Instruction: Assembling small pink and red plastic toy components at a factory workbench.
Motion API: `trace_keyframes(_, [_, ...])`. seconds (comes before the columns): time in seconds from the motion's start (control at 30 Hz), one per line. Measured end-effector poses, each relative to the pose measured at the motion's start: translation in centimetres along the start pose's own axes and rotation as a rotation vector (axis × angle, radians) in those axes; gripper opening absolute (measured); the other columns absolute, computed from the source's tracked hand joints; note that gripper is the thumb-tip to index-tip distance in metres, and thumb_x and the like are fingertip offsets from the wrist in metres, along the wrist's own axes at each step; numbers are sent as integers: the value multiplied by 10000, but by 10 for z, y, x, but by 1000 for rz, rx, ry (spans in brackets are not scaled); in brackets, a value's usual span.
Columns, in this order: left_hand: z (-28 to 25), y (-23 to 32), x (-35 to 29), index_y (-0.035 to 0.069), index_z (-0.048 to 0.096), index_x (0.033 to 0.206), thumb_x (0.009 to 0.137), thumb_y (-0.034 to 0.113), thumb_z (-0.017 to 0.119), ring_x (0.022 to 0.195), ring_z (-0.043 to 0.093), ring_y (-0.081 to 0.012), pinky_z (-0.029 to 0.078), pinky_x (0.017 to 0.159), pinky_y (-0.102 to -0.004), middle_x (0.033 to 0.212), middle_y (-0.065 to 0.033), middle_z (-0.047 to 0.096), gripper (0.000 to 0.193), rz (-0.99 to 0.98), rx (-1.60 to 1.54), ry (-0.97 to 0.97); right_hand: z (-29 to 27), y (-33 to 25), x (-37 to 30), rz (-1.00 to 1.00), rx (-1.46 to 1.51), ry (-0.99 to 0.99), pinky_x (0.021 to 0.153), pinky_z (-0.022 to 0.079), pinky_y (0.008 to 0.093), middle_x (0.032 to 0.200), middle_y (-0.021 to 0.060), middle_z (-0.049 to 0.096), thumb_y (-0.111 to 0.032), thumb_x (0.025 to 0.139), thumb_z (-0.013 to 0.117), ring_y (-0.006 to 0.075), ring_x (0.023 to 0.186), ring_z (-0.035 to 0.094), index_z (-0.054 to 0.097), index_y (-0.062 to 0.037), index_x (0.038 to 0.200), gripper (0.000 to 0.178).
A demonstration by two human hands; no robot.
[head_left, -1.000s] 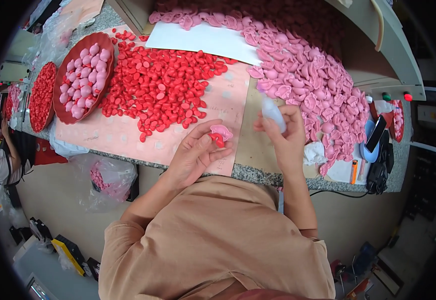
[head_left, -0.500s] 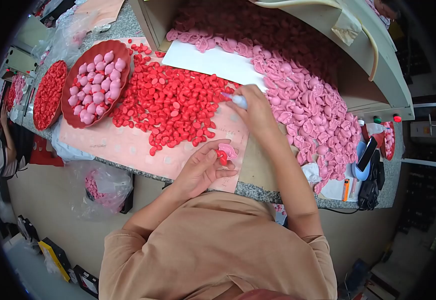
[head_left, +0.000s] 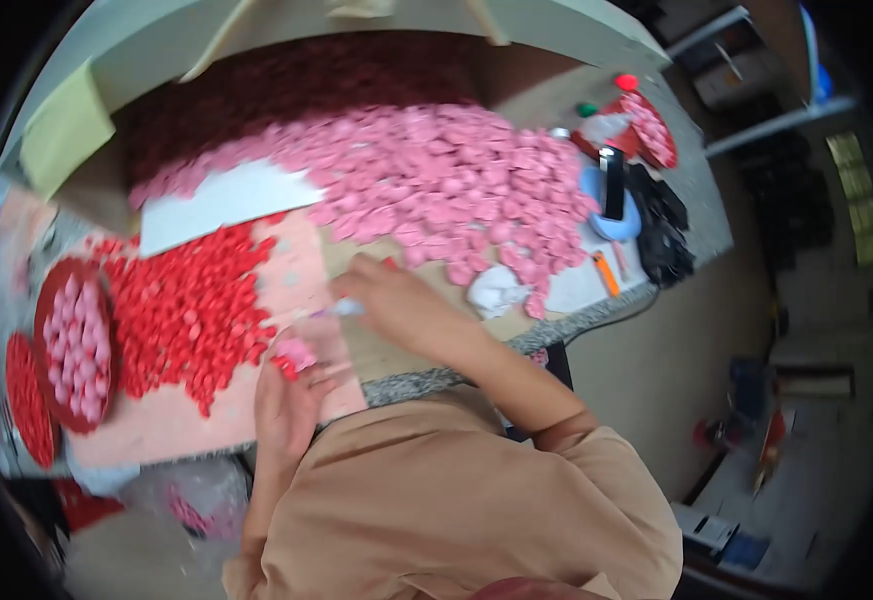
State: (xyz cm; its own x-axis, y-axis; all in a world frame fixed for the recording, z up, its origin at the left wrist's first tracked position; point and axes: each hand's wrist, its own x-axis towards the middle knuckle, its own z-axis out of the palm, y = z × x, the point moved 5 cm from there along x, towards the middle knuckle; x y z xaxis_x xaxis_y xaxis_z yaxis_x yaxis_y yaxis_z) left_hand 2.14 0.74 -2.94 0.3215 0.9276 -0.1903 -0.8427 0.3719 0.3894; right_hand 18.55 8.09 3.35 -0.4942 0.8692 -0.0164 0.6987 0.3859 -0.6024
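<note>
Between the thumb and fingers of my left hand (head_left: 284,412) is a pink frilled plastic piece (head_left: 299,350), with a small red piece (head_left: 284,366) against it. My right hand (head_left: 391,303) is closed on a small whitish squeeze bottle (head_left: 347,307), its thin purplish tip pointing left toward the pink piece. Tip and piece are a little apart. At the upper side of the right hand shows a bit of red (head_left: 390,263), blurred; whether it is held there I cannot tell. Left of my hands spreads a pile of small red pieces (head_left: 191,315).
Pink pieces (head_left: 456,190) are heaped under the shelf (head_left: 556,100), beside a white board (head_left: 226,205). A red scalloped bowl (head_left: 106,395) of pink-and-red pieces stands left. Crumpled white tissue (head_left: 499,291), an orange marker (head_left: 607,273) and a phone (head_left: 612,182) lie right.
The view has swung to the right. My right hand has come away from the red pile and back toward my left hand, with the bottle. My left hand still holds the pink and red pieces.
</note>
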Motion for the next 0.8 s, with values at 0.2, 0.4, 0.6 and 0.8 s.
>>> trace_keyframes(0.2, [1, 3, -8, 38, 303, 1350, 940, 321, 447, 947, 578, -200, 516, 827, -387, 1106, -107, 543, 519, 42, 106, 67, 15, 14, -11, -10, 194, 186, 831, 451, 354, 1040, 112, 561, -36, 743, 620, 292, 997, 548, 554, -82, 1110, 375])
trace_keyframes(0.4, [13, -17, 17, 5, 387, 1294, 947, 252, 452, 995, 558, -206, 446, 921, -445, 1111, -97, 546, 430, -42, 208, -26, 13, 28, -44, 404, 1029, 128, 732, 492, 267, 918, 39, 613, -108, 847, 620, 108, 790, 584, 583, 6, 1093, 273])
trace_keyframes(0.6, [20, -16, 15, -12, 435, 1267, 961, 202, 418, 973, 577, -192, 473, 901, -374, 1148, -112, 553, 374, -55, 231, 2, 18, 11, -42, 367, 1268, 62, 725, 502, 280, 917, 59, 622, -92, 850, 612, 128, 773, 596, 558, 8, 1131, 303])
trace_keyframes(0.8, [21, -15, 16, -5, 436, 1268, 958, 207, 429, 1025, 548, -179, 463, 906, -375, 1157, -101, 545, 376, -27, 257, 11, 19, 8, -41, 398, 1252, 68, 745, 498, 268, 928, 63, 628, -100, 842, 625, 129, 819, 601, 560, 10, 1130, 315])
